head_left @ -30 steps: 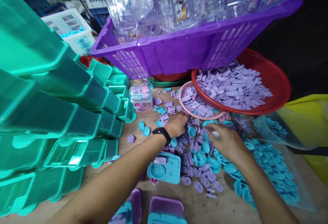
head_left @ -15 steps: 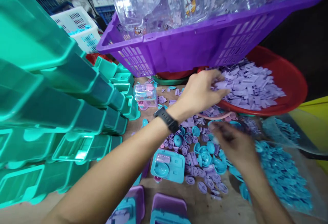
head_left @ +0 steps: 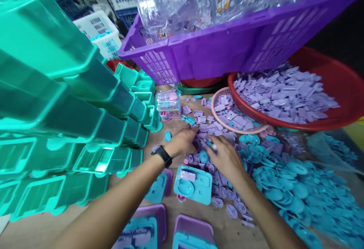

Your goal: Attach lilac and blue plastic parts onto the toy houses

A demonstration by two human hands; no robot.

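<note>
My left hand (head_left: 183,141), with a black watch on its wrist, has its fingers down in the lilac pieces (head_left: 200,139) in the middle of the table; its fingertips are hidden among them. Just to its right, my right hand (head_left: 224,152) reaches into the same pile with bent fingers, a small whitish thing at its fingertips. What either hand holds is too small to tell. Below them lies a turquoise tray (head_left: 199,186) with a round bowl and a lilac piece in it. Lilac ovals (head_left: 231,211) and a turquoise disc (head_left: 203,156) lie close by.
Green bins (head_left: 93,89) are stacked high at the left. A purple crate (head_left: 210,55) of clear containers stands at the back. A red basin (head_left: 345,89) and a pink basket (head_left: 216,110) hold lilac pieces. Turquoise pieces (head_left: 315,192) are heaped at the right.
My left hand has moved from the red basin down to the pile in the middle. My right hand has shifted left beside it. The view has shifted slightly.
</note>
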